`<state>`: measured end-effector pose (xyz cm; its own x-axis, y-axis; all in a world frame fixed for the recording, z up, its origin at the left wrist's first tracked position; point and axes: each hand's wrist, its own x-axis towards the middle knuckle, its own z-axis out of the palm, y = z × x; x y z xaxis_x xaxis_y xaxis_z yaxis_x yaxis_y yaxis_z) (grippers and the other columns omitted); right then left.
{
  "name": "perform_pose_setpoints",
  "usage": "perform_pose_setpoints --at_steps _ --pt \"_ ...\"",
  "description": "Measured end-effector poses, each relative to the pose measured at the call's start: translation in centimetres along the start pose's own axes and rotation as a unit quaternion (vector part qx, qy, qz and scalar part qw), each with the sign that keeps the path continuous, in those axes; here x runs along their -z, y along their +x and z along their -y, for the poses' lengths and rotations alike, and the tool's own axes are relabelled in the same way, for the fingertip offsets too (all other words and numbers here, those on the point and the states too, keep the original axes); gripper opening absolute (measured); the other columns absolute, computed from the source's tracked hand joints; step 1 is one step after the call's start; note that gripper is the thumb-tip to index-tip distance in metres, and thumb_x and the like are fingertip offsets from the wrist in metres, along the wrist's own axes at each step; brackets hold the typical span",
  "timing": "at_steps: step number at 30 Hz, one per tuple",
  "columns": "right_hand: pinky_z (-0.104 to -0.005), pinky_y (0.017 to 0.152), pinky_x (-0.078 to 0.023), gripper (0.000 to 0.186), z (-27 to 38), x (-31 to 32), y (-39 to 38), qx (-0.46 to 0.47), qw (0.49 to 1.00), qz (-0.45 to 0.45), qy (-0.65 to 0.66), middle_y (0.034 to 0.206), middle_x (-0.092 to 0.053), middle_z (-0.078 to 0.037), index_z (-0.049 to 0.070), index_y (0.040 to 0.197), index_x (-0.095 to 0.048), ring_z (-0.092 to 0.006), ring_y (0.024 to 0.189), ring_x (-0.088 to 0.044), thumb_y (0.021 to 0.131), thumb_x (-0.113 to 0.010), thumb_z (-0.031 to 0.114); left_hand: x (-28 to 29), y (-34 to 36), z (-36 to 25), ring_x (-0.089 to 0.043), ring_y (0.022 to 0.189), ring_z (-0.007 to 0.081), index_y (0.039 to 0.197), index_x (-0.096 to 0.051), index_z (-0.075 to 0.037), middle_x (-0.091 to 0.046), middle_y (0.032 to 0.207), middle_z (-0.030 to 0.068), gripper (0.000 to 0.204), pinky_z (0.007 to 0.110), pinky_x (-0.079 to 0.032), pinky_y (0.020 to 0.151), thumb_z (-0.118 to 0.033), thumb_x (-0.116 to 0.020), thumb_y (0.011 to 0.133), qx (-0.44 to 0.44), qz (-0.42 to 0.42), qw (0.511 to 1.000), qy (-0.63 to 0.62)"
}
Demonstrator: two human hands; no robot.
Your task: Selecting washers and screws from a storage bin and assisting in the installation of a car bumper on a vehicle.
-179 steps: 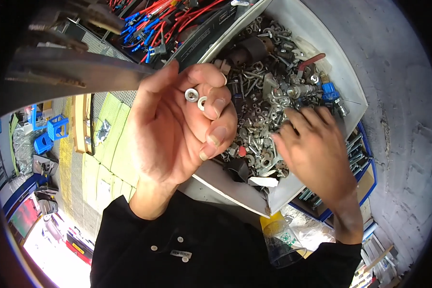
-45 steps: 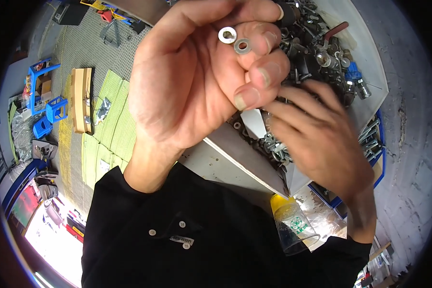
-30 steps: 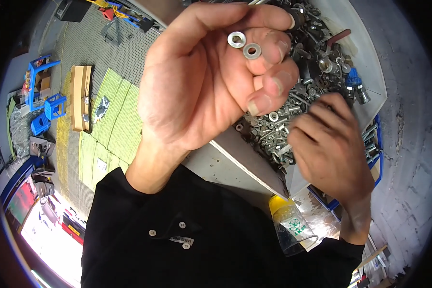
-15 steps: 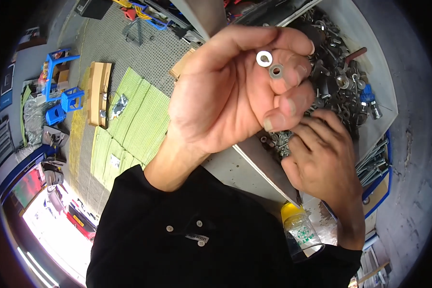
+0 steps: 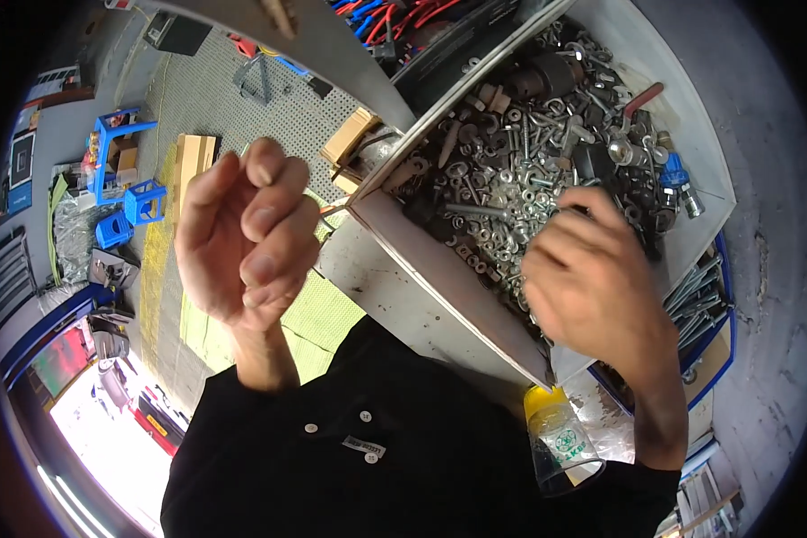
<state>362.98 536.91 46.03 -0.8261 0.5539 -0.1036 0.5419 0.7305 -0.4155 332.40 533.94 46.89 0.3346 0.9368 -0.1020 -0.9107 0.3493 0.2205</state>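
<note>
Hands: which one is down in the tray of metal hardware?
The right hand, fingers among the washers and bolts in the grey tray; the left hand is curled, raised beside it.

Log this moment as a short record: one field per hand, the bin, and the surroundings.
left hand: raised beside the bin, fingers curled in; what it holds, if anything, is hidden
right hand: reaching into the bin, fingertips down among the loose hardware
bin: grey tray heaped with washers, nuts, bolts and a blue fitting
below the bin: clear plastic cup with a yellow rim
far left: blue stools on the floor
</note>
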Motion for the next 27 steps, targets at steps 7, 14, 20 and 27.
perform_pose_setpoints --at_steps 7,14,20,27 --pt "-0.0475 0.108 -0.044 0.032 0.0 -1.8 1.3 0.031 0.994 -0.093 0.040 0.117 -0.069 -0.014 0.000 0.108 -0.071 -0.0282 0.117 -0.062 0.076 -0.068 0.003 1.7 -3.2 0.1 -0.050 0.067 0.0175 0.116 -0.049 0.011 -0.049 0.088 0.0119 0.037 0.026 -0.044 0.047 -0.023 -0.035 0.108 -0.055 -0.088 0.994 0.013" --pt "-0.0498 0.108 -0.041 0.025 1.9 -4.1 3.2 0.038 0.990 -0.134 0.029 0.116 -0.070 -0.011 0.004 0.106 -0.072 -0.0251 0.121 -0.061 0.083 -0.064 0.005 2.8 -4.4 0.3 -0.049 0.068 0.0164 0.115 -0.050 0.010 -0.049 0.088 0.0114 0.036 0.025 -0.043 0.049 -0.022 -0.035 0.107 -0.089 -0.138 0.986 0.003" --pt "-0.0478 0.112 -0.038 0.037 1.0 -1.2 2.8 -0.007 0.999 0.036 -0.008 0.129 -0.065 -0.013 0.004 0.121 -0.068 -0.0261 0.132 -0.054 0.084 -0.060 0.006 3.1 -4.8 0.5 -0.049 0.068 0.0165 0.114 -0.051 0.010 -0.050 0.088 0.0113 0.035 0.026 -0.045 0.049 -0.021 -0.036 0.107 -0.097 -0.136 0.986 0.019" --pt "-0.0447 0.112 -0.038 0.038 0.5 0.2 3.7 -0.014 0.977 0.211 0.034 0.129 -0.065 -0.012 0.002 0.121 -0.069 -0.0262 0.131 -0.054 0.085 -0.058 0.005 2.8 -5.5 0.3 -0.049 0.069 0.0166 0.115 -0.052 0.011 -0.051 0.089 0.0120 0.035 0.026 -0.045 0.051 -0.021 -0.037 0.107 -0.097 -0.128 0.987 0.023"
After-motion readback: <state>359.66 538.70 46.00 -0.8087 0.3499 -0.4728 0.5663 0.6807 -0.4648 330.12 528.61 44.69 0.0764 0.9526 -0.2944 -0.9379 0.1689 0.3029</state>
